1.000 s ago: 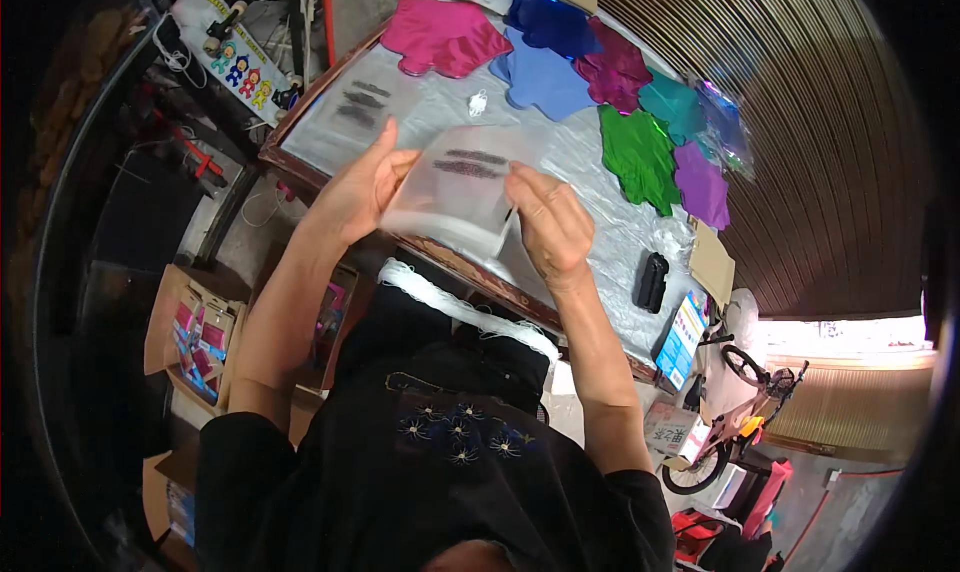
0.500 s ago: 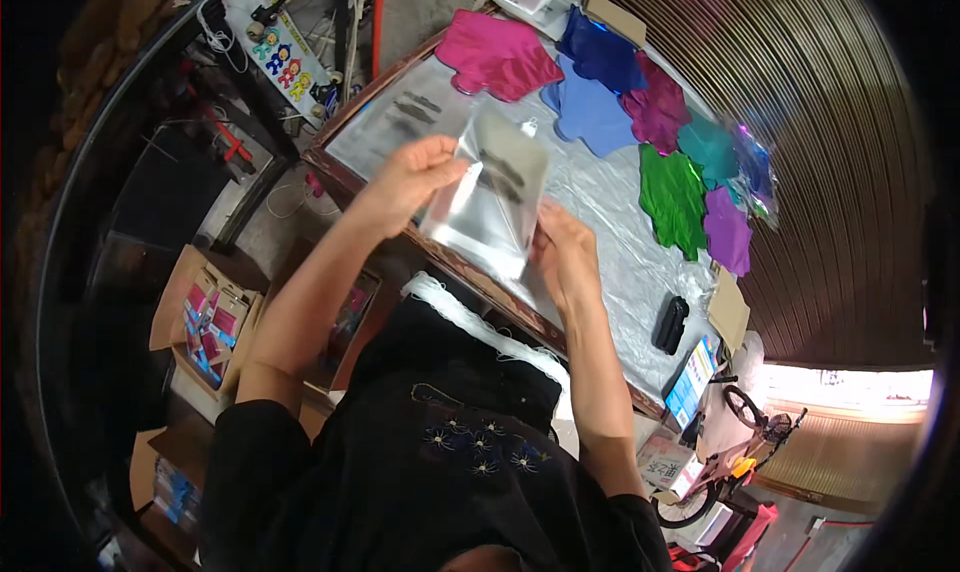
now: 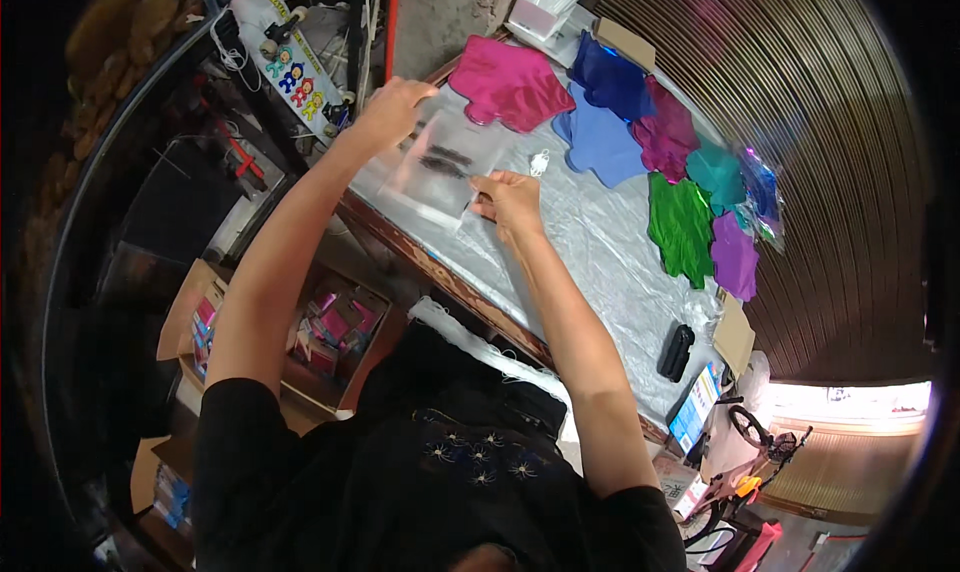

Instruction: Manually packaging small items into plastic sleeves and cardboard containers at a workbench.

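Both my hands hold a flat, clear plastic bag (image 3: 475, 144) low over the left end of the table. Dark streaks show on or in it; I cannot tell which. At its far left edge my left hand (image 3: 392, 114) is closed, its fingertips partly hidden. My right hand (image 3: 510, 204) pinches the near right edge between thumb and fingers. Beneath the bag lies more clear plastic (image 3: 385, 177). A shiny pink fabric piece (image 3: 508, 84) rests just beyond the bag, and a small white bundle (image 3: 539, 162) sits right of it.
Shiny fabric pieces in blue (image 3: 600, 142), green (image 3: 680, 227) and purple (image 3: 735, 257) line the table's far side. A black case (image 3: 677, 353) lies at the right end. Open cardboard boxes (image 3: 345, 397) stand below left. A skateboard (image 3: 285, 62) leans at the back left.
The plastic bag has moved left and down toward the table, going from tilted to nearly flat. Both hands moved left with it, my left hand also farther away.
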Demonstrator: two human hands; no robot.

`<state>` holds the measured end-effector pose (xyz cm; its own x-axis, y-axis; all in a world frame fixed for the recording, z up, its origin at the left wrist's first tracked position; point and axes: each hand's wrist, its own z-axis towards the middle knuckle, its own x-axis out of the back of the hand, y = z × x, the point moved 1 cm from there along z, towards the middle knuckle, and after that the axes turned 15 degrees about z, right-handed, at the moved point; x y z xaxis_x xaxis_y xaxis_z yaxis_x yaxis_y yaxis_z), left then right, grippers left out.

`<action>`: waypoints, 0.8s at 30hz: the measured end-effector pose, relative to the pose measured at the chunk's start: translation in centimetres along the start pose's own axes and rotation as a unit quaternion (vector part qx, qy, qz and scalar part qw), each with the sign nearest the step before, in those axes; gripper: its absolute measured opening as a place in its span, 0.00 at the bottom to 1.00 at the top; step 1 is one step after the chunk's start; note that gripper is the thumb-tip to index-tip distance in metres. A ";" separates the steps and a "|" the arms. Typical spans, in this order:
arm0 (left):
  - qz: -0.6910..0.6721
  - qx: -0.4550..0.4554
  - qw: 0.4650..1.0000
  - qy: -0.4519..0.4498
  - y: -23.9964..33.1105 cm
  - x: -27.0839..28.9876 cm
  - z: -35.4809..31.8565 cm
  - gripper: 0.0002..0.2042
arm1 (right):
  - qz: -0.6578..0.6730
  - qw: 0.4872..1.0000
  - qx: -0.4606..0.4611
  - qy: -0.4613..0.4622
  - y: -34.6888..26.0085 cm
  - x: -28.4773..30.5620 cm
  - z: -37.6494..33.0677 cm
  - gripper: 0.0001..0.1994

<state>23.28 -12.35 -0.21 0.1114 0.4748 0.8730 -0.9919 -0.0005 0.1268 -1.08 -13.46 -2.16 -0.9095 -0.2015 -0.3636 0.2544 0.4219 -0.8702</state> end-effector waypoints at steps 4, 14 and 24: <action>-0.010 -0.022 1.000 0.004 0.4 -1.4 2.4 0.19 | -0.093 0.996 0.018 0.000 -1.0 -0.4 -1.4 0.08; -0.037 -0.116 0.984 -0.133 -1.4 -3.5 3.8 0.19 | -0.212 0.976 -0.008 -0.049 -2.2 -0.2 -1.6 0.11; -0.048 -0.095 0.992 -0.062 -3.5 -3.7 1.9 0.22 | -0.204 0.976 0.013 -0.078 -0.6 -4.0 0.5 0.12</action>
<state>26.45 -15.83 -3.00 0.2000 0.3527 0.9141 -0.9689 0.2100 0.1310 2.61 -13.36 -0.33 -0.8764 -0.4807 -0.0301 -0.1076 0.2564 -0.9606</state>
